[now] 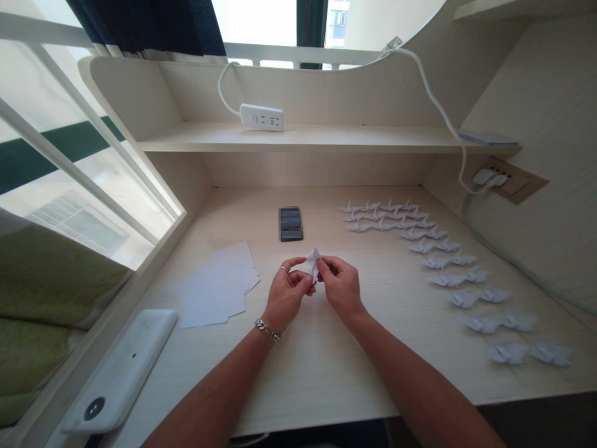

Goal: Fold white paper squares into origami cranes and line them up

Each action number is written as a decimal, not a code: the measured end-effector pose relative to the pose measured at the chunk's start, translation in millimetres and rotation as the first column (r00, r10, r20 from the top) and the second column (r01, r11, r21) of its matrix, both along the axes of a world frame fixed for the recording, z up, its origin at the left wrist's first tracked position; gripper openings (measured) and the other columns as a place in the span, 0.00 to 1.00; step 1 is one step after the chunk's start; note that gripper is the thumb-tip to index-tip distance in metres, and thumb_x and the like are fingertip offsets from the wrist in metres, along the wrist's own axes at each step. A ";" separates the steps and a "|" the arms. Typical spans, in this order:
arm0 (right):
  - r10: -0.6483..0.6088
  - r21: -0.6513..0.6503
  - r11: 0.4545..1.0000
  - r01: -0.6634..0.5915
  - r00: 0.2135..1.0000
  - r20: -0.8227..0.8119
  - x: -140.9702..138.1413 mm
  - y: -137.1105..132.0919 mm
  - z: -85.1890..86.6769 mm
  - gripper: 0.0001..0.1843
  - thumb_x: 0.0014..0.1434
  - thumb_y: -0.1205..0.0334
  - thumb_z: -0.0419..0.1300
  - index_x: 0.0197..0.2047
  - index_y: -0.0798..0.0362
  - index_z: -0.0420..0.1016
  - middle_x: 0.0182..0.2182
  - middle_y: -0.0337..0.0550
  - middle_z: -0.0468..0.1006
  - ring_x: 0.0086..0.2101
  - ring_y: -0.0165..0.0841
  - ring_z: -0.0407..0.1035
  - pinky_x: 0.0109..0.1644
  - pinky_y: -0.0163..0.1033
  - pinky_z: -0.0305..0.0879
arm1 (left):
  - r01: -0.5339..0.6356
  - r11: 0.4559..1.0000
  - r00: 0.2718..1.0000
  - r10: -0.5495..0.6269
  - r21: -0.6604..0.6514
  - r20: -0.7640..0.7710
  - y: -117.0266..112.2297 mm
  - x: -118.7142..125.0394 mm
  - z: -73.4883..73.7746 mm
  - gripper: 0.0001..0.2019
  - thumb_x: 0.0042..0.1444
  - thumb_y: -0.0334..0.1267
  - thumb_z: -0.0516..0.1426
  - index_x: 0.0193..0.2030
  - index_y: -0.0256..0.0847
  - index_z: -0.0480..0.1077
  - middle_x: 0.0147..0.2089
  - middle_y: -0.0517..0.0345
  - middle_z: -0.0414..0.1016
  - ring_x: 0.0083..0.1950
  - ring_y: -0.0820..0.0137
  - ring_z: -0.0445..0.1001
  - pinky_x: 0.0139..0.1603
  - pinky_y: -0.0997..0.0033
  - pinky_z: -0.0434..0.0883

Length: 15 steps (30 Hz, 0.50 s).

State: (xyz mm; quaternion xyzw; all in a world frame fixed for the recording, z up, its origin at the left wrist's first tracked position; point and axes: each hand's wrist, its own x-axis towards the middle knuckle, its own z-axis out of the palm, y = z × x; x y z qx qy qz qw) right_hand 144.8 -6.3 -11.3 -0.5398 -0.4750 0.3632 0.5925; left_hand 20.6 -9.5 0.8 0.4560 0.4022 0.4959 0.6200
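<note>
Between my hands, above the middle of the desk, is a small folded piece of white paper (pixel 313 261), narrow and pointed at the top. My left hand (pixel 289 287), with a ring and a chain bracelet, pinches its lower left side. From the right, my right hand (pixel 339 283) grips the paper's edge between thumb and fingers. Fingertips cover its lower part. Left of my hands lie several loose white paper sheets (pixel 209 292), overlapping. On the right stand rows of folded white paper cranes (pixel 436 261), running from the back toward the front edge.
A dark phone (pixel 291 224) lies behind my hands. A long white device (pixel 124 373) sits at the front left. On the shelf (pixel 186 137) is a white power strip (pixel 262 117). A white cable (pixel 436 93) hangs to the wall socket (pixel 510 178) on the right.
</note>
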 end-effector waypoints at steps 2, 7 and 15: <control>-0.009 -0.002 1.000 0.009 1.000 -0.002 0.7 -0.1 0.3 0.17 0.55 0.51 0.60 0.39 0.57 0.79 0.27 0.44 0.79 0.25 0.33 0.70 0.30 0.38 0.70 | 0.010 1.000 1.000 -0.010 -0.011 0.012 -0.7 -0.3 0.3 0.25 0.47 0.35 0.64 0.50 0.36 0.60 0.26 0.63 0.73 0.26 0.73 0.72 0.30 0.73 0.68; 0.001 -0.013 1.000 -0.002 0.999 -0.042 2.2 1.0 1.0 0.17 0.54 0.51 0.61 0.39 0.57 0.79 0.27 0.44 0.80 0.25 0.33 0.71 0.30 0.38 0.71 | 0.066 0.998 0.997 -0.065 -0.018 0.049 -1.0 -3.1 1.0 0.29 0.41 0.29 0.64 0.51 0.37 0.61 0.26 0.64 0.73 0.27 0.74 0.71 0.31 0.73 0.69; 0.078 -0.018 0.997 -0.078 0.996 -0.036 2.4 0.1 1.1 0.17 0.55 0.51 0.61 0.39 0.56 0.80 0.27 0.43 0.80 0.25 0.33 0.71 0.31 0.38 0.70 | 0.024 0.998 0.998 -0.020 -0.063 0.051 6.4 -7.0 -5.1 0.22 0.47 0.41 0.64 0.48 0.37 0.66 0.26 0.60 0.74 0.28 0.72 0.73 0.31 0.72 0.70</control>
